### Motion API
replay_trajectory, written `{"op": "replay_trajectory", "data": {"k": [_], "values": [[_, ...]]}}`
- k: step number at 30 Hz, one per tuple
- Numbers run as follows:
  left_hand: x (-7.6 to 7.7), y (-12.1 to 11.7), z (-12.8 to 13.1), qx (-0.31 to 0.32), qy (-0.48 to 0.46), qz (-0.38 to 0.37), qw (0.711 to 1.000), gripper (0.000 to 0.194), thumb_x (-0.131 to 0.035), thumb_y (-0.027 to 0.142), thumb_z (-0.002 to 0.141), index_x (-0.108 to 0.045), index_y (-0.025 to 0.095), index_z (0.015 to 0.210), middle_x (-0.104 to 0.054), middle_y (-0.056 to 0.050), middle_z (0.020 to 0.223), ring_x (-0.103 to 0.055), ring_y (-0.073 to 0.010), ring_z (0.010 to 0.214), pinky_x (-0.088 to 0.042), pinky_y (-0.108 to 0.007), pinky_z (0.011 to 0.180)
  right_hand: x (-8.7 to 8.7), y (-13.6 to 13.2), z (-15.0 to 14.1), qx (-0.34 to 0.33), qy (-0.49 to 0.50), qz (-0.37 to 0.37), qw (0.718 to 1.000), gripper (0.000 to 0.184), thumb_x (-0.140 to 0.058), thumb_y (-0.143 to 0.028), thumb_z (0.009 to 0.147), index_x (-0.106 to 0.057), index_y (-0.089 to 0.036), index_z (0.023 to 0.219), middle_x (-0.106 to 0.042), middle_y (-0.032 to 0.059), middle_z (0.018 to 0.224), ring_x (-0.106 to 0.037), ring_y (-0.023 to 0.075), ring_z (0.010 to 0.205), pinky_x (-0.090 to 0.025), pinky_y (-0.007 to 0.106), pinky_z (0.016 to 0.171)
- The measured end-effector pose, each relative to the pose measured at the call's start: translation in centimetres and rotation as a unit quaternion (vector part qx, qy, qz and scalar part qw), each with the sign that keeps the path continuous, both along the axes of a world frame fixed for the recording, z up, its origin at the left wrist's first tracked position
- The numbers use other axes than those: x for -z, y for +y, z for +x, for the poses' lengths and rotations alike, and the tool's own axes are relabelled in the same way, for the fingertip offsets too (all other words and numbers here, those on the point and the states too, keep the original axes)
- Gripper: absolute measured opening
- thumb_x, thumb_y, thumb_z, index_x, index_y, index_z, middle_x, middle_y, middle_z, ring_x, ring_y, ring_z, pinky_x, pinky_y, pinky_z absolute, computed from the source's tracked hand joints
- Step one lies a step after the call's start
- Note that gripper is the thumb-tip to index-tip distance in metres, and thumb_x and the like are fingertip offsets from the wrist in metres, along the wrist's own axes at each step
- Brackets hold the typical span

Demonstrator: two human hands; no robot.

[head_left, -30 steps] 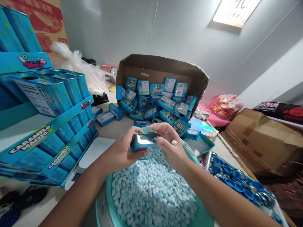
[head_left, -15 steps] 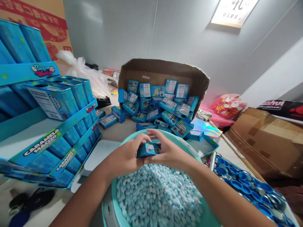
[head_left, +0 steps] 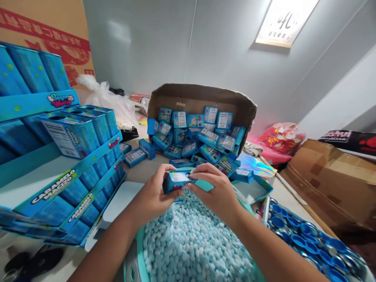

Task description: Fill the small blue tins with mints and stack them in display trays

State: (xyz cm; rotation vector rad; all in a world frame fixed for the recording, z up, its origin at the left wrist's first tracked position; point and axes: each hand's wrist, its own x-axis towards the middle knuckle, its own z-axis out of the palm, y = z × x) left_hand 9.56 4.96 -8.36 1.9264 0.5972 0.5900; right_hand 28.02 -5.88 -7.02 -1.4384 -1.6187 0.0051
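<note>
A small blue candy tin (head_left: 177,179) is held over a teal basin (head_left: 133,254) heaped with pale blue and white candies (head_left: 194,243). My left hand (head_left: 154,196) is closed round the tin's left end and underside. My right hand (head_left: 216,190) grips its right end, fingers curled over the top. Both hands hover just above the candy heap.
A tipped cardboard box (head_left: 202,100) behind holds several blue tins. Blue display trays of tins (head_left: 67,164) stand at left. A tray of blue caps (head_left: 305,239) lies at right, beside brown cartons (head_left: 331,176). A holographic sheet (head_left: 258,164) and clear plastic bags (head_left: 108,98) lie further back.
The tin dipped down toward the candies half a second ago, and both hands have now lifted it back up. The view has tilted slightly.
</note>
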Motion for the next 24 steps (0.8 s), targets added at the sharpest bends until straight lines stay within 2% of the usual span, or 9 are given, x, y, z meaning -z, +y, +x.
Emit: {"op": "replay_trajectory", "data": {"k": [2, 6, 10, 12, 14, 16, 19, 22, 24], "values": [[0.0, 0.0, 0.0, 0.004, -0.001, 0.002, 1.0, 0.052, -0.069, 0.041, 0.086, -0.041, 0.026, 0.127, -0.061, -0.004, 0.105, -0.062, -0.019, 0.091, -0.048, -0.03, 0.077, 0.0, -0.1, -0.2, -0.001, -0.013, 0.013, 1.0, 0.011, -0.078, -0.028, 0.085, -0.073, -0.022, 0.093, -0.072, 0.0056, 0.098, -0.067, 0.0194, 0.092, -0.056, 0.035, 0.084], [-0.2, -0.1, -0.2, 0.003, 0.008, 0.009, 1.0, 0.052, -0.069, 0.038, 0.086, -0.041, 0.025, 0.128, -0.061, -0.004, 0.104, -0.061, -0.0188, 0.09, -0.049, -0.03, 0.077, -0.2, -0.1, -0.5, 0.027, -0.005, -0.021, 0.999, 0.02, -0.078, -0.027, 0.083, -0.071, -0.023, 0.101, -0.073, 0.004, 0.095, -0.066, 0.0199, 0.088, -0.056, 0.036, 0.08], [-0.4, -0.5, -0.2, -0.001, -0.017, -0.014, 1.0, 0.053, -0.07, 0.041, 0.086, -0.042, 0.024, 0.128, -0.063, -0.005, 0.104, -0.063, -0.0195, 0.089, -0.05, -0.029, 0.073, -0.4, -0.3, -0.5, 0.0, -0.003, -0.015, 1.0, 0.015, -0.074, -0.03, 0.087, -0.072, -0.023, 0.1, -0.068, 0.0075, 0.104, -0.065, 0.021, 0.096, -0.055, 0.037, 0.086], [-0.3, -0.6, 0.0, -0.021, -0.048, -0.023, 0.998, 0.052, -0.07, 0.042, 0.086, -0.042, 0.023, 0.125, -0.064, -0.005, 0.104, -0.064, -0.0197, 0.09, -0.051, -0.029, 0.074, -0.3, -0.1, -0.4, 0.012, 0.015, -0.012, 1.0, 0.02, -0.073, -0.033, 0.087, -0.071, -0.025, 0.105, -0.062, 0.0091, 0.113, -0.064, 0.0219, 0.101, -0.055, 0.037, 0.086], [-0.3, -0.5, 0.3, -0.081, -0.09, -0.012, 0.993, 0.05, -0.072, 0.04, 0.085, -0.043, 0.024, 0.122, -0.064, -0.004, 0.103, -0.065, -0.0192, 0.091, -0.052, -0.029, 0.077, 0.0, 0.2, -0.2, 0.037, 0.048, -0.023, 0.998, 0.026, -0.07, -0.036, 0.089, -0.067, -0.026, 0.113, -0.06, 0.0096, 0.118, -0.062, 0.0224, 0.104, -0.054, 0.037, 0.084], [-0.3, -0.1, 0.5, -0.171, -0.136, 0.009, 0.976, 0.05, -0.074, 0.039, 0.083, -0.044, 0.024, 0.12, -0.063, -0.003, 0.102, -0.065, -0.0184, 0.091, -0.052, -0.03, 0.08, 0.6, 0.5, 0.0, 0.052, 0.075, -0.068, 0.994, 0.034, -0.065, -0.04, 0.091, -0.062, -0.025, 0.121, -0.06, 0.0101, 0.119, -0.062, 0.0231, 0.104, -0.054, 0.039, 0.085], [-0.5, 0.7, -0.2, -0.279, -0.185, 0.041, 0.941, 0.048, -0.075, 0.039, 0.083, -0.044, 0.025, 0.118, -0.061, -0.003, 0.103, -0.065, -0.0183, 0.092, -0.052, -0.032, 0.084, 1.6, 0.7, -0.3, 0.022, 0.059, -0.206, 0.976, 0.043, -0.06, -0.045, 0.093, -0.056, -0.022, 0.13, -0.062, 0.0118, 0.122, -0.061, 0.0263, 0.11, -0.052, 0.044, 0.094], [-0.5, 1.1, -2.3, -0.331, -0.162, 0.085, 0.926, 0.044, -0.074, 0.037, 0.082, -0.046, 0.024, 0.113, -0.06, -0.003, 0.102, -0.065, -0.0189, 0.092, -0.052, -0.032, 0.084, 2.5, 0.2, -1.0, -0.05, -0.019, -0.357, 0.933, 0.047, -0.062, -0.044, 0.09, -0.061, -0.021, 0.131, -0.061, 0.0134, 0.127, -0.058, 0.0317, 0.118, -0.047, 0.049, 0.102], [0.0, 0.8, -4.2, -0.358, -0.116, 0.108, 0.92, 0.042, -0.073, 0.037, 0.082, -0.046, 0.024, 0.112, -0.06, -0.003, 0.101, -0.064, -0.0197, 0.091, -0.052, -0.033, 0.083, 3.0, -0.2, -1.4, -0.097, -0.077, -0.416, 0.901, 0.056, -0.071, -0.041, 0.081, -0.061, -0.023, 0.134, -0.06, 0.0137, 0.129, -0.055, 0.0354, 0.122, -0.044, 0.051, 0.104]]}}
